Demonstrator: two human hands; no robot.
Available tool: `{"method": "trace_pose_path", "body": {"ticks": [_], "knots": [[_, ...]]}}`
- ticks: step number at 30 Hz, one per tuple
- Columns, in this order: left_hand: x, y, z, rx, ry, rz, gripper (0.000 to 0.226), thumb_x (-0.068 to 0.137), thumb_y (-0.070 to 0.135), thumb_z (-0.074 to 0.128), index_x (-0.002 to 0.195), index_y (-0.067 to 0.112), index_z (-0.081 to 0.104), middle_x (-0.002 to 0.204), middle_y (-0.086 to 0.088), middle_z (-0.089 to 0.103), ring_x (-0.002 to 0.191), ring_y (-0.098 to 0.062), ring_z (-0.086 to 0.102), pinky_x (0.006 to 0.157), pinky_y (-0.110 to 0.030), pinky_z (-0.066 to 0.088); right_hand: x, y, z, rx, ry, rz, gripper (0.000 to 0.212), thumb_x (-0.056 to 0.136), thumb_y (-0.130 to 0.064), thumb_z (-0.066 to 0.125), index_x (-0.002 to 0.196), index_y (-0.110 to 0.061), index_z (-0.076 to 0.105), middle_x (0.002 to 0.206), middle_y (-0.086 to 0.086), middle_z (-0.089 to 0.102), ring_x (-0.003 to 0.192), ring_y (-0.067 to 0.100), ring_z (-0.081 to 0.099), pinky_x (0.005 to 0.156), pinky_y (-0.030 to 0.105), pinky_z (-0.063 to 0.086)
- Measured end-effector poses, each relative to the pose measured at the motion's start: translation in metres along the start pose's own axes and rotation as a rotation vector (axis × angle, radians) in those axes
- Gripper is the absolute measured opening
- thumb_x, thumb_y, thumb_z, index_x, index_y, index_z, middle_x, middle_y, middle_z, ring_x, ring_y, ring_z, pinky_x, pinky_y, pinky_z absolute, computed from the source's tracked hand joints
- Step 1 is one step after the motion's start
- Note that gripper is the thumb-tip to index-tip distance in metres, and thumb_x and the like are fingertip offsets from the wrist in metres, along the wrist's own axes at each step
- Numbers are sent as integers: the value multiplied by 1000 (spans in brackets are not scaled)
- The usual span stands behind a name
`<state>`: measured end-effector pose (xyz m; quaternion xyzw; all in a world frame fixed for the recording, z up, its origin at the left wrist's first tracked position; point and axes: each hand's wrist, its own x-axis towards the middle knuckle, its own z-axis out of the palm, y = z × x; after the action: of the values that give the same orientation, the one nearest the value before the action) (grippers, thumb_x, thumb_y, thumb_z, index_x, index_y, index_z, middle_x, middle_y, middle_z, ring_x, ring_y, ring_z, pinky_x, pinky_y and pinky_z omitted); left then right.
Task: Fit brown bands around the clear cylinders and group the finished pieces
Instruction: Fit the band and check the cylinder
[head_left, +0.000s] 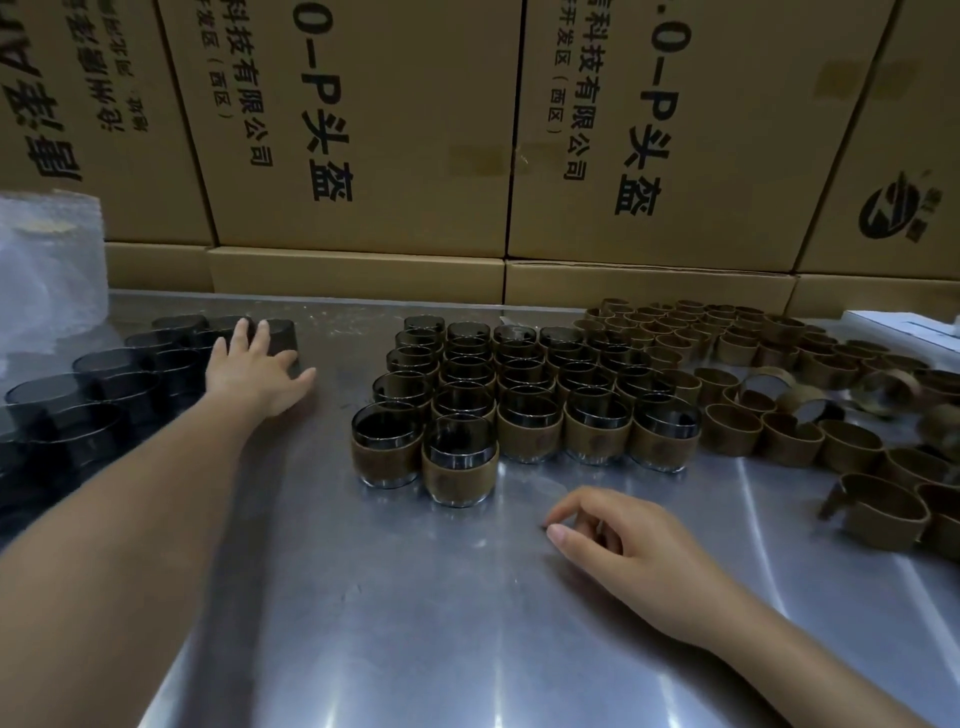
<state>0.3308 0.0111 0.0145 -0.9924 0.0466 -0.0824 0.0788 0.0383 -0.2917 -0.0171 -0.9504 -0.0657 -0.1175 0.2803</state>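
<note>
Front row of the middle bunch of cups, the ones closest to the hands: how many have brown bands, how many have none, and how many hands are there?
Cups with brown bands, front row: 5
Cups with no band, front row: 0
Hands (left hand, right hand): 2
Total: 7

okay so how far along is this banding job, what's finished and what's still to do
Done: a block of banded cylinders stands grouped mid-table. In hand: the left hand reaches onto a bare cylinder at the end of the unbanded rows; the right hand rests empty on the table. Left: many bare cylinders and many loose brown bands at right.
</note>
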Motion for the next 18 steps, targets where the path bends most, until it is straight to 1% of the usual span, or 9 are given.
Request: {"method": "trace_pose_path", "body": {"ticks": [2,3,5,7,8,10,12,15,18], "knots": [[4,-4,-2,-17,-48,8,65,95,64,18,148,29,33,162,-8,1,148,-31,-6,118,-46,5,0,0,0,-32,-3,0,16,89,-53,47,92,-42,58,86,-24,54,77,3,51,60,21,37],[6,-5,-2,-27,-40,10,64,96,63,19,147,28,36,162,-8,5,148,-31,-3,118,-46,6,0,0,0,-36,-5,-2,15,88,-53,47,91,-43,58,86,-24,54,77,2,51,60,20,37],[9,-5,-5,-33,35,26,61,96,60,25,140,23,48,157,-10,20,146,-31,10,117,-46,11,0,0,0,-28,-5,-2,14,89,-52,48,91,-43,58,85,-24,54,76,3,51,59,21,37],[9,-4,-8,13,97,53,54,95,53,35,128,18,60,146,-11,35,138,-31,26,115,-43,20,1,0,-1,-23,-4,0,11,89,-50,49,90,-44,58,83,-22,55,75,3,51,59,21,36],[7,-1,-9,29,103,67,51,95,50,39,124,16,63,141,-12,38,133,-31,31,113,-42,23,1,-1,-1,-20,-5,2,10,89,-49,50,89,-44,58,82,-21,55,74,3,51,58,21,36],[-2,6,-7,29,94,89,49,95,46,42,119,11,65,138,-11,41,126,-31,39,111,-40,24,1,-2,-2,-1,2,8,11,89,-47,51,89,-41,60,78,-19,56,71,3,52,57,21,35],[-17,12,1,-29,112,90,46,96,41,41,115,7,66,134,-11,43,116,-30,47,107,-38,27,2,-3,-2,4,1,12,13,89,-46,51,89,-39,61,76,-16,57,69,3,52,57,21,34],[-46,17,10,-189,227,73,43,97,33,40,105,3,70,125,-11,47,100,-31,55,98,-38,32,2,-4,-3,-6,12,27,12,90,-44,52,89,-38,62,74,-13,59,68,2,52,57,21,34],[-82,19,12,-277,303,84,39,95,32,47,100,2,70,124,-13,46,97,-33,56,95,-40,34,2,-3,-2,6,20,50,12,91,-43,53,88,-37,63,69,-10,59,68,1,52,57,20,35]]}}
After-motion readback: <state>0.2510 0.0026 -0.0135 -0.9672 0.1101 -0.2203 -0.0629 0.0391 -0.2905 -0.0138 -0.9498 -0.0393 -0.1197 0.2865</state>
